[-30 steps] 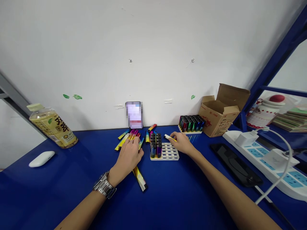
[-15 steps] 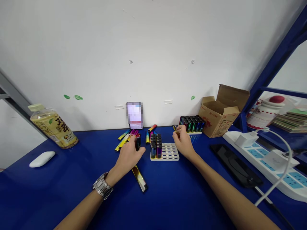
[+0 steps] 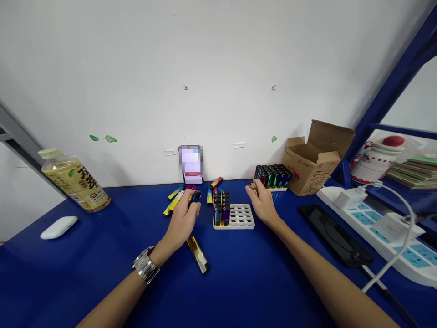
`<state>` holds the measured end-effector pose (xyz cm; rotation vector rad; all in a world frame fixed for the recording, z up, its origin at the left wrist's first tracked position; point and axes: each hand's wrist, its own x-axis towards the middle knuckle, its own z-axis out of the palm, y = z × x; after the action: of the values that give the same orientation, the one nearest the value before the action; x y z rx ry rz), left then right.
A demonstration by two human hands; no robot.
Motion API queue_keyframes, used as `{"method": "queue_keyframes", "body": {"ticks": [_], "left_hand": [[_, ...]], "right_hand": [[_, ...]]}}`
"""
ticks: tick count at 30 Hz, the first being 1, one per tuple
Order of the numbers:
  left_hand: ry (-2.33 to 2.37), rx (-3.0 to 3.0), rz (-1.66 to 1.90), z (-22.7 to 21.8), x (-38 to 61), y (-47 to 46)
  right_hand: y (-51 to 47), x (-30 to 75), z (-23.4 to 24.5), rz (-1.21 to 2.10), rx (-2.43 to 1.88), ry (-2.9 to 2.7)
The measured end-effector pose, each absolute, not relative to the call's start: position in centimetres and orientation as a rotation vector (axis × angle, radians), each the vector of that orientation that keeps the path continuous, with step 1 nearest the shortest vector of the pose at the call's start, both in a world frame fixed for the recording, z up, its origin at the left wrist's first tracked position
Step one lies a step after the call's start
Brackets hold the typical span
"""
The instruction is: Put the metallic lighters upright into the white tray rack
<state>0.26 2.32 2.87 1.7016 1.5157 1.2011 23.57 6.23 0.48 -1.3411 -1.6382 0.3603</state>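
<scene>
My left hand (image 3: 182,217) is closed around a lighter (image 3: 195,197), whose dark blue end sticks out above the thumb. It hovers at the right side of a loose pile of shiny coloured lighters (image 3: 174,202). To the right, my right hand (image 3: 262,202) pinches another lighter (image 3: 252,184), mostly covered by the fingers. Between the hands lies a white holed tray (image 3: 242,217); upright lighters (image 3: 222,209) fill its left columns. A single gold and silver lighter (image 3: 198,255) rests flat in front of my left hand.
A full tray of lighters (image 3: 273,176) stands by an open carton (image 3: 312,159) at the wall. A lit phone (image 3: 191,165) leans behind the pile. On the right lie a dark phone (image 3: 336,234) and a power strip (image 3: 382,237); left are a bottle (image 3: 75,180) and white case (image 3: 59,227).
My left hand has turned a little and drawn slightly left, tilting its lighter. In my right hand the lighter has shifted, with less of it showing. The tray's contents look the same.
</scene>
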Motion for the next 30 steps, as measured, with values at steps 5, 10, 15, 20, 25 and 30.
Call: {"method": "queue_keyframes", "body": {"ticks": [5,10,15,20,25,30], "left_hand": [[1.484,1.650,1.210,2.8,0.1,2.2],[1.652,1.635,1.211,2.4,-0.1,2.3],[1.673,1.622,1.250,2.3,-0.7,2.5],[1.699,1.647,1.280,2.5,-0.7,2.5],[1.701,1.682,1.240,2.3,-0.8,2.6],[1.698,1.800,1.284,2.0,-0.8,2.5]], "right_hand": [[6.1,23.4,0.5,0.287,-1.475,-1.693],[5.9,23.2,0.5,0.256,-1.508,-1.765],[5.8,23.0,0.5,0.255,-1.470,-1.780],[5.8,23.1,0.6,0.221,-1.473,-1.737],[5.7,23.0,0.6,0.226,-1.461,-1.759],[5.7,22.9,0.6,0.211,-1.397,-1.764]]}}
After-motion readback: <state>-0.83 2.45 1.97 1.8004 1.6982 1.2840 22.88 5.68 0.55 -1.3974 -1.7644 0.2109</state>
